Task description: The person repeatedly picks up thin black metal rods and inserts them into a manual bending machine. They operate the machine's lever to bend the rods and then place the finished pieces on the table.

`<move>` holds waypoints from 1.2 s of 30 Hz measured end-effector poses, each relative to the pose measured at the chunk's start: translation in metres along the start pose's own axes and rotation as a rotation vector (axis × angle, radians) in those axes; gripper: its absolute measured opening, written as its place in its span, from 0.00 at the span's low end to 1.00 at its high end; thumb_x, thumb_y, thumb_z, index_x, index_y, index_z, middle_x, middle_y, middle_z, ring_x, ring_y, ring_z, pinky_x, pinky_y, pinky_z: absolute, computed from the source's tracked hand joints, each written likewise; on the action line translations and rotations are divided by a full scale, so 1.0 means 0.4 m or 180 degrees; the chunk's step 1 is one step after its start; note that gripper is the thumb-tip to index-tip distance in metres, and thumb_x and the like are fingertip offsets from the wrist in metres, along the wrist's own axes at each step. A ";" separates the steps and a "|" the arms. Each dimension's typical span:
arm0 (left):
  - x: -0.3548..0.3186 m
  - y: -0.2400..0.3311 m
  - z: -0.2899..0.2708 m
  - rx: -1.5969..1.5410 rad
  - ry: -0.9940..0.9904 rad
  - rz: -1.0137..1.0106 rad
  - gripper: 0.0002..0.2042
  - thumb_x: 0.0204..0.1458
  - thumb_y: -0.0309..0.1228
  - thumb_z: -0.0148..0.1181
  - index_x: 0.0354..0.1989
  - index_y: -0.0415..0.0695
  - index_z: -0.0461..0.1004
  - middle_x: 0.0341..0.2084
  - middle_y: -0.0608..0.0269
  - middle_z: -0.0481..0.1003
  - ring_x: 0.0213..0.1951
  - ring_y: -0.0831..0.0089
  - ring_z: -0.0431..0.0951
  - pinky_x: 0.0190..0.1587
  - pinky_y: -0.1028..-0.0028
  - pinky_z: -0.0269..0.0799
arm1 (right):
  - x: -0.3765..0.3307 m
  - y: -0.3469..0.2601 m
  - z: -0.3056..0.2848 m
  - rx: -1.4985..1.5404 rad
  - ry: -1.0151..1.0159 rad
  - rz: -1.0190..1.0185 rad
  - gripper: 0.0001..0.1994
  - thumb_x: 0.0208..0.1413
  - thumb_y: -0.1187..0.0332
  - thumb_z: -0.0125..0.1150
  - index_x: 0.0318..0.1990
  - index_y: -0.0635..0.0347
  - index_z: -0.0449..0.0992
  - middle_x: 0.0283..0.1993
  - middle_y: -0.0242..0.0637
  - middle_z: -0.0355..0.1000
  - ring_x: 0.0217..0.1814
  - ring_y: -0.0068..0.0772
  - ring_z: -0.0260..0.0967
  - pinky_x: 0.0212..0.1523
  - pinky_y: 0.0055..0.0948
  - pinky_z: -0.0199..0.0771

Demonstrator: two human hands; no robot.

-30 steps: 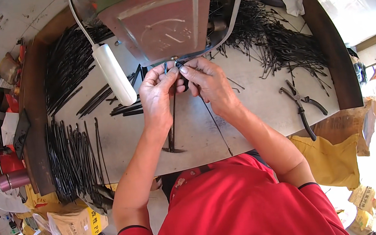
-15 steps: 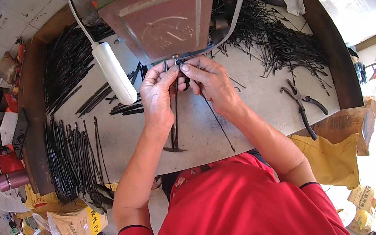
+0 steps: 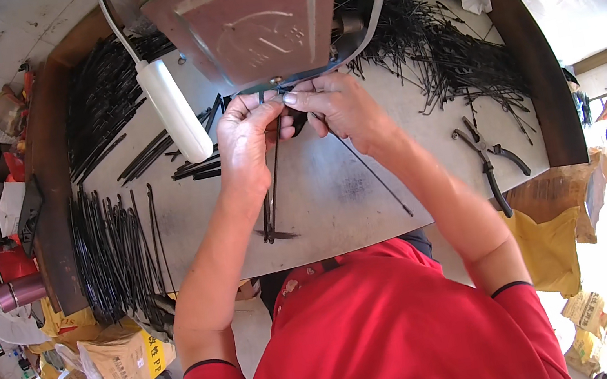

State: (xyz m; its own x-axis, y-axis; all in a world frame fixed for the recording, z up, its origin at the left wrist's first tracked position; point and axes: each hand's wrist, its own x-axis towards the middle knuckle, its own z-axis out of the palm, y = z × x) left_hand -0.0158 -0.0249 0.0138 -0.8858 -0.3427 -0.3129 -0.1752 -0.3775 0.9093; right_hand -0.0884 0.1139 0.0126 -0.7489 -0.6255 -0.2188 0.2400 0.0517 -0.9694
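both hands meet at the lower edge of the reddish machine cover [image 3: 253, 19]. the left hand [image 3: 248, 139] pinches a few thin black rods [image 3: 271, 194] that hang down over the grey table [image 3: 336, 192]; the right hand [image 3: 342, 104] grips their top ends, and another rod [image 3: 372, 172] slants away below it. the fingertips hide the rod ends. pliers [image 3: 485, 161] lie well apart on the right.

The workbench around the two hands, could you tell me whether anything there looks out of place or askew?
Nothing looks damaged. The black strips at the far right lie in a loose, crisscrossed scatter, unlike the neat rows at the left edge. The pliers lie apart near the bench's front edge. Both hands, left and right, pinch strips at the machine.
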 end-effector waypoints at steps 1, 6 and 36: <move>0.001 -0.004 -0.006 0.0086 -0.0069 0.0051 0.07 0.50 0.26 0.59 0.35 0.39 0.68 0.24 0.64 0.74 0.23 0.77 0.73 0.29 0.79 0.69 | 0.000 -0.004 -0.003 -0.0201 -0.0052 -0.0021 0.14 0.55 0.62 0.58 0.38 0.68 0.72 0.23 0.31 0.71 0.16 0.16 0.60 0.12 0.17 0.53; -0.044 -0.050 -0.011 -0.0160 -0.0048 0.0013 0.09 0.51 0.30 0.59 0.35 0.41 0.67 0.23 0.64 0.74 0.26 0.77 0.73 0.31 0.78 0.67 | -0.090 0.003 0.027 0.0037 0.0216 0.0306 0.14 0.57 0.60 0.56 0.39 0.64 0.72 0.25 0.31 0.70 0.17 0.15 0.59 0.12 0.17 0.52; -0.019 -0.061 0.017 -0.0320 -0.0235 0.0514 0.11 0.52 0.32 0.61 0.32 0.43 0.63 0.20 0.62 0.74 0.20 0.77 0.73 0.23 0.82 0.63 | -0.070 0.010 0.013 0.0598 0.0164 0.0120 0.10 0.58 0.67 0.52 0.42 0.63 0.74 0.23 0.27 0.67 0.17 0.13 0.55 0.14 0.16 0.48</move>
State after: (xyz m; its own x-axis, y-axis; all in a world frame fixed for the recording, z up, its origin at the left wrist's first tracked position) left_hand -0.0078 -0.0071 -0.0041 -0.9286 -0.3433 -0.1409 0.0123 -0.4080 0.9129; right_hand -0.0634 0.1278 0.0154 -0.7666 -0.5850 -0.2646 0.3758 -0.0748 -0.9237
